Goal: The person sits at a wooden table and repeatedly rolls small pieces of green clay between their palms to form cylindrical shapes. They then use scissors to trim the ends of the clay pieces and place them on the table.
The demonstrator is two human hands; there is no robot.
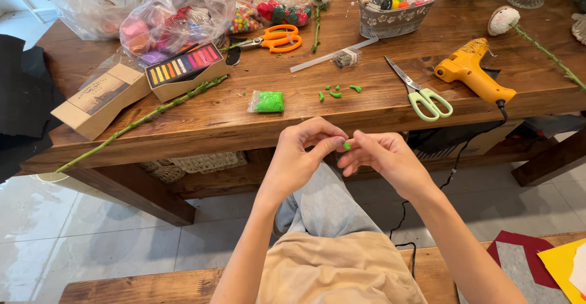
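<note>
Both hands, left hand and right hand, pinch 1 small green clay bit between fingertips, just below the wooden table edge.

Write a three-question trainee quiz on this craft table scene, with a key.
1. True or false: the left hand and right hand pinch a small green piece between their fingertips.
2. Which lies nearest the yellow glue gun? A) green-handled scissors B) orange-handled scissors C) box of colour sticks
3. What colour is the small bag on the wooden table?

Key: 1 true; 2 A; 3 green.
</note>
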